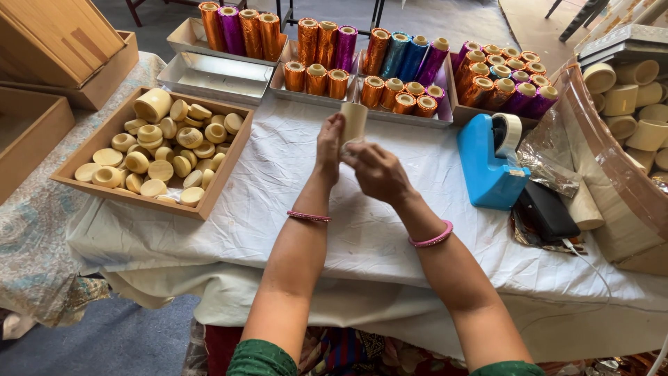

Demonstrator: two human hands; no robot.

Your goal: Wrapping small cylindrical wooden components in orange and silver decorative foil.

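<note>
**Layout around the tape dispenser**

The blue plastic tape dispenser [489, 163] stands on the white cloth-covered table [278, 209]. Left of it, both hands meet at a pale cylindrical tube [353, 122]: left hand [329, 145], right hand [378, 170]. Farther left lies the shallow wooden tray of pale round pieces [149, 150]. Behind the dispenser sit metal trays of foil-wrapped rolls [390, 76]. Right of it lie a black flat case [550, 209] and, seemingly in a bin, more pale tubes [637, 97].

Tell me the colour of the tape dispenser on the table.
Blue, clearest in the head view: the tape dispenser stands right of both hands.
</note>
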